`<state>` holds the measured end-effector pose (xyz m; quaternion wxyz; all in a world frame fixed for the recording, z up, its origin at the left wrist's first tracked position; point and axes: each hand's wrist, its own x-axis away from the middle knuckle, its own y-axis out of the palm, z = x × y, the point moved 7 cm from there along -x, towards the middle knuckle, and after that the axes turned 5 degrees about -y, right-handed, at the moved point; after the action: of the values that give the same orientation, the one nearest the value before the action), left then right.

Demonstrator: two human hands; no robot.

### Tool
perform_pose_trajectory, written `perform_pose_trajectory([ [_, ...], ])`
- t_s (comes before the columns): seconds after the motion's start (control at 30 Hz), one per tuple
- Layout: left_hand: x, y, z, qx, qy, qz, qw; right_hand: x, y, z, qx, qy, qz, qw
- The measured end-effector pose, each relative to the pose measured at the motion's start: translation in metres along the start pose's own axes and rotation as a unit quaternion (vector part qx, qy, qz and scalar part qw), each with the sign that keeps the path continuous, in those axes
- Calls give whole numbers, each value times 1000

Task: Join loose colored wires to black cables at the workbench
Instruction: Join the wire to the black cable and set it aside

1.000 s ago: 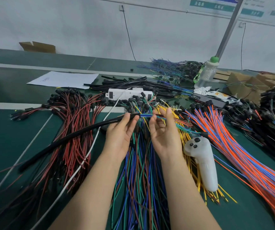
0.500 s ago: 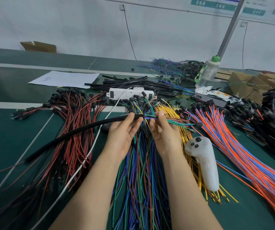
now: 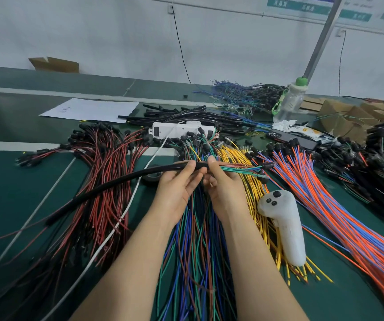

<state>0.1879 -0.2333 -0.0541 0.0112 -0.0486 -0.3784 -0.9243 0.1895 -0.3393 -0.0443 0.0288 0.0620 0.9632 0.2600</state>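
Two hands up, left hand [image 3: 174, 191] and right hand [image 3: 225, 188], both on one black cable [image 3: 107, 186]. One white controller [image 3: 286, 228], one bottle [image 3: 288, 103], one power strip [image 3: 177, 130], one tape roll [image 3: 151, 178]. Loose wires [image 3: 198, 251]: too many to count.

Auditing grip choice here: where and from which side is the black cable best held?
Probably take the black cable near its right end, from the near side: the colored wires enter there, and the rest droops leftward to the bench.

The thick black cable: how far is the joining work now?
Possibly done: the far tangle of blue-green wires. In hand: left hand grips the thick black cable; right hand pinches thin green and blue wires at its end. Left: yellow wire heap, orange-blue wire heap.
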Motion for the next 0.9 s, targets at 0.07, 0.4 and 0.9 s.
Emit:
perform_pose_trajectory([
  [0.07, 0, 0, 2, 14, 6, 1, 1000, 1, 2, 3, -15, 17, 4, 1000],
  [0.4, -4, -11, 7, 63, 20, 39, 997, -1, -8, 3, -224, 49, 67, 971],
  [0.9, -1, 1, 0, -43, 44, 11, 998, 2, 2, 7, -98, 43, 31, 994],
])
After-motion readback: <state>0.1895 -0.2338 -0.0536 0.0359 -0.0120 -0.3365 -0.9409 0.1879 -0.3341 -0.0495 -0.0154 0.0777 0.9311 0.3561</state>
